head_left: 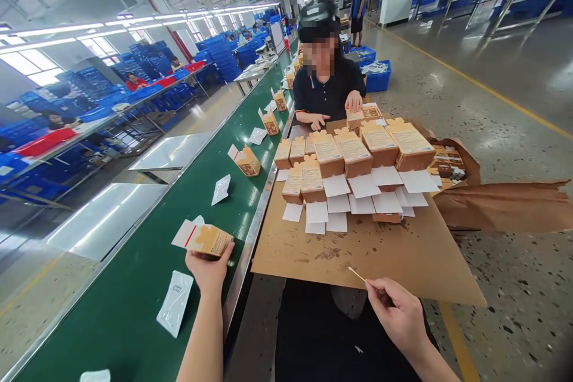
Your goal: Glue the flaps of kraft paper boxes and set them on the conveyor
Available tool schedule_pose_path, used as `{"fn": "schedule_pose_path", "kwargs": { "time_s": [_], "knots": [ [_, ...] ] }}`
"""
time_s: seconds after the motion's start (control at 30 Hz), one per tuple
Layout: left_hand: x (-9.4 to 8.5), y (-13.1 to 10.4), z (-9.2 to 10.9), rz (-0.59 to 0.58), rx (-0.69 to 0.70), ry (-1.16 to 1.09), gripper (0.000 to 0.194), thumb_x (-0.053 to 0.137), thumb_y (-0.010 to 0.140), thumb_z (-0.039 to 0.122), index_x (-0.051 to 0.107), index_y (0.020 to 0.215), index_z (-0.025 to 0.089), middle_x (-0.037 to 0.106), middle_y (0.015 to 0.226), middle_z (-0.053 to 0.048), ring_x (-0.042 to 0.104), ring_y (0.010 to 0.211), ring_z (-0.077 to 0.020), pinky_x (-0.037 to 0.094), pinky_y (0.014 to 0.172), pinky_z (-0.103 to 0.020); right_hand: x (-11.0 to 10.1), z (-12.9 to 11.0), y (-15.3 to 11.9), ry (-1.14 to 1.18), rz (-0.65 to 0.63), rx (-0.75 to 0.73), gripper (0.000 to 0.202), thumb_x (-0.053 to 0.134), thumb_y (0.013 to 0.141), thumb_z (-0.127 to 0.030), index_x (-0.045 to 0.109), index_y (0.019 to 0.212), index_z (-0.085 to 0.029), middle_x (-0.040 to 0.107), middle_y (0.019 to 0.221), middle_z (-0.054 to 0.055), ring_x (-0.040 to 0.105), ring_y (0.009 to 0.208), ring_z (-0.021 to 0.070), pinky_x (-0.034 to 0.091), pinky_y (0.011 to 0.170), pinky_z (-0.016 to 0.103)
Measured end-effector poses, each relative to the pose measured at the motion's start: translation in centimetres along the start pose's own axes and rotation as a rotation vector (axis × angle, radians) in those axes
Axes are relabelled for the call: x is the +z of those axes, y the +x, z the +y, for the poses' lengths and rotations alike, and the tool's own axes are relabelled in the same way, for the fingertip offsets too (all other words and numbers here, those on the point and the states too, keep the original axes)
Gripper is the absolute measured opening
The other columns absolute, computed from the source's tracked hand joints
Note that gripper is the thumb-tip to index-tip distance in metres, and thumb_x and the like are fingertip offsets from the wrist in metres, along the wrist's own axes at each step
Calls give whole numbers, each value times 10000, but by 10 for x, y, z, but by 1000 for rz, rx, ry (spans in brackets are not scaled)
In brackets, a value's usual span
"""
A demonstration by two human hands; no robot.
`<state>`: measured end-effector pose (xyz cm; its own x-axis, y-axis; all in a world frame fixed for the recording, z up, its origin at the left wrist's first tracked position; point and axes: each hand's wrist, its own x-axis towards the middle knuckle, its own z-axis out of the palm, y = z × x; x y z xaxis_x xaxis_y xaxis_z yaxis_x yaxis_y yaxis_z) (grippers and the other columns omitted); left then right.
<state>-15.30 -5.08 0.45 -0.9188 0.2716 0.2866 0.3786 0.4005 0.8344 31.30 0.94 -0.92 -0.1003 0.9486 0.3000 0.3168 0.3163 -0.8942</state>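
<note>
My left hand [208, 270] is closed around a small tan carton [212, 241] on the green conveyor belt [111, 304]. The carton's white flap with a red strip stands open to the left. Between the thumb and fingers of my right hand [400, 314] is a thin cotton swab [357, 275], its white tip pointing up and left over the brown cardboard sheet [295, 256]. A silvery-white sachet [175, 303] lies on the belt in front of my left wrist, and another sachet [221, 190] is farther along.
Several tan cartons [329, 152] with white flaps are stacked on the cardboard. Behind them sits a co-worker [329, 95], hands at a carton. More cartons [245, 160] and sachets line the belt. A metal rail [255, 233] separates belt and cardboard; brown paper [501, 206] lies right.
</note>
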Motion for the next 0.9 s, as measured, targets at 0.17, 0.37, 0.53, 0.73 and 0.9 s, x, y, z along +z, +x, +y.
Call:
{"fn": "schedule_pose_path", "kwargs": {
  "time_s": [0.17,0.37,0.53,0.73,0.9],
  "knots": [
    [-1,-55,2,173,151,-112,797,1006,682,445,592,1332,241,592,1359,-125,680,1364,-404,564,1282,-658,-23,2,1,-21,78,3,199,805,977,-421,815,783,-376,706,609,22,646,456,265,598,446,397],
    [83,-41,79,-351,138,-271,526,898,870,530,680,1257,247,695,1294,-128,750,1228,-322,623,1191,-529,-31,3,5,-48,158,3,162,830,954,-420,825,793,-401,725,614,17,649,450,268,604,441,396],
    [182,-2,144,-671,8,-118,752,995,851,528,691,1435,164,741,1455,-258,767,1371,-397,605,1182,-518,-26,-4,8,-32,186,-5,169,821,967,-405,846,802,-382,749,636,26,678,466,267,634,466,397],
    [196,-4,147,-787,5,-1,715,1010,824,428,710,1425,181,842,1430,-254,818,1343,-399,623,1124,-467,-37,1,3,-58,296,-6,176,824,973,-426,858,804,-389,767,644,30,684,460,269,625,452,401],
    [118,-7,115,-734,-3,106,823,966,851,449,662,1563,170,817,1507,-272,821,1355,-434,626,1140,-515,-65,6,9,-145,348,42,271,847,983,-485,866,770,-319,774,639,62,683,471,235,634,485,360]
  ]
}}
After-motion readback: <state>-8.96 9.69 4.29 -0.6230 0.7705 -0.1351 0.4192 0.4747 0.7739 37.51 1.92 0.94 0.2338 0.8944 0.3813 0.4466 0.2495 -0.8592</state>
